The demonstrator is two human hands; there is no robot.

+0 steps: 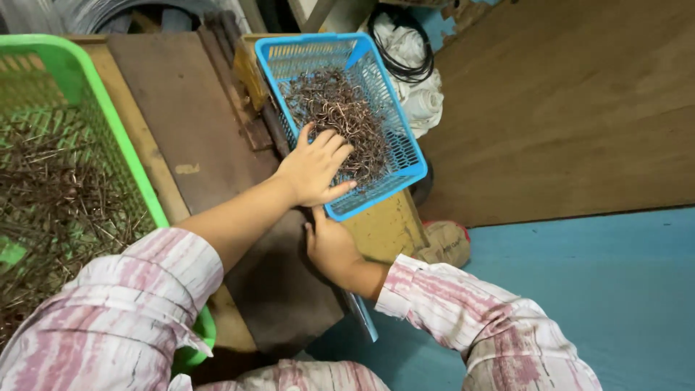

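Observation:
A blue plastic basket [405, 156] holds a heap of small bent wire hooks [340, 108] and rests tilted on a yellow wooden block [384, 228]. My left hand [313, 168] lies flat on the hooks at the basket's near side, fingers spread. My right hand [329, 247] is just below the basket's near corner, at the edge of a dark board [188, 123]. Its thumb points up to the basket rim and its fingers are hidden underneath. Both arms wear pink-and-white striped sleeves.
A green plastic crate [130, 145] full of straight rusty wire pieces [51, 203] stands at the left. White cloth and a black cable [413, 61] lie behind the blue basket. A brown wooden panel [579, 108] and blue floor [594, 275] fill the right.

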